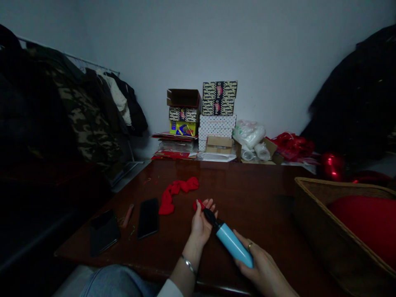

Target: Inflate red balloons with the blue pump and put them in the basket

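Observation:
My right hand (pixel 261 264) grips the body of a light blue hand pump (pixel 232 243) with a black nozzle that points up and left. My left hand (pixel 201 222) is closed round the nozzle tip, pinching a small red uninflated balloon (pixel 199 204) onto it. A bracelet sits on my left wrist and a ring on my right hand. Both hands hover over the dark brown wooden table (pixel 247 194). A row of flat red heart-shaped balloons (pixel 176 192) lies on the table just left of my left hand.
Two dark phones (pixel 148 216) (pixel 103 231) and a pinkish tube (pixel 127 214) lie at the left. A wicker basket (pixel 312 214) with red contents stands at the right. Stacked boxes (pixel 218 111), plastic bags and red foil balloons (pixel 332 165) sit beyond the table. Clothes hang on the left.

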A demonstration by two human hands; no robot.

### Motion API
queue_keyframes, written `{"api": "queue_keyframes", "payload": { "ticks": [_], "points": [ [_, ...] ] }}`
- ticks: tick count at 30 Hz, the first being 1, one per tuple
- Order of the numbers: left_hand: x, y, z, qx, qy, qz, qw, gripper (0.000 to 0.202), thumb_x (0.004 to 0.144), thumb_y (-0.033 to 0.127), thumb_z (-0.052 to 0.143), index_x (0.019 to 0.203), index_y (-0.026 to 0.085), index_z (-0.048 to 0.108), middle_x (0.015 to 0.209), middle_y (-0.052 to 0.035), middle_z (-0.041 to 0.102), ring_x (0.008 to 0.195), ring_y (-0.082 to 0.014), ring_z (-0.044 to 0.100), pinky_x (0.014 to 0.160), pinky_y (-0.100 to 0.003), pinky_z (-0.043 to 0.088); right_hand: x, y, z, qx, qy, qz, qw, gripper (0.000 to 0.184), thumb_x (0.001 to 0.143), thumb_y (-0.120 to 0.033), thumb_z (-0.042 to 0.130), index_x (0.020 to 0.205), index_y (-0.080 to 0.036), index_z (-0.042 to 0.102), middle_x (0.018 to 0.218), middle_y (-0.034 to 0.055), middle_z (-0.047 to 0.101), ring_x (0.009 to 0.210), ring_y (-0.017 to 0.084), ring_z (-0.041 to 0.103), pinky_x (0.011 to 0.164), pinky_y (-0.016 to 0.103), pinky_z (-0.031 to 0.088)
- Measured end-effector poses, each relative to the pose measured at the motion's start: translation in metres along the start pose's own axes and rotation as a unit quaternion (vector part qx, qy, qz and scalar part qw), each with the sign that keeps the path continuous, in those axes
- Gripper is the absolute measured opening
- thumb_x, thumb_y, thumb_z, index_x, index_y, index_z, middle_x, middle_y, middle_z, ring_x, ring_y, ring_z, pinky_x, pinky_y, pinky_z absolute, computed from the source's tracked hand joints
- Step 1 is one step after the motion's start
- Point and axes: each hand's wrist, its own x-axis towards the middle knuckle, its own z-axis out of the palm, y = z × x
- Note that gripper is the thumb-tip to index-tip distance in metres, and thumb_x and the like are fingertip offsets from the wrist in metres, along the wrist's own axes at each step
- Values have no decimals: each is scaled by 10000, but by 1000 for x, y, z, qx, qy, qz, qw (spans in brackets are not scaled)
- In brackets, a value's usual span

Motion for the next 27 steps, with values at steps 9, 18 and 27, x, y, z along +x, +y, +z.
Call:
{"api": "queue_keyframes", "payload": {
  "ticks": [9, 18, 27],
  "points": [
    [-5, -4, 3, 4, -12, 5, 1000, 196, 818, 353, 581, 850, 161, 560, 1006, -109, 651, 885, -191, 639, 772, -320, 502, 1, -5, -5, 74, -23, 5, 997, 671, 724, -301, 518, 1364, -175, 361, 1349, 79, 460, 1223, 214, 438, 1033, 349, 287],
    [-11, 18, 18, -19, -30, -17, 999, 237, 822, 380, 566, 734, 164, 522, 628, -2, 534, 611, -122, 579, 755, -334, 515, 1, -15, -3, 132, -51, -15, 990, 679, 773, -348, 501, 1383, -124, 307, 1394, 102, 389, 1273, 213, 367, 1056, 355, 231],
    [-26, 42, 15, 44, 13, -8, 999, 290, 795, 425, 585, 722, 162, 485, 614, -3, 524, 561, -117, 552, 600, -281, 516, -1, -41, 28, -27, 1, -21, 999, 623, 806, -344, 446, 1390, -172, 313, 1339, 86, 473, 1200, 212, 459, 1002, 325, 326]
  ]
}}
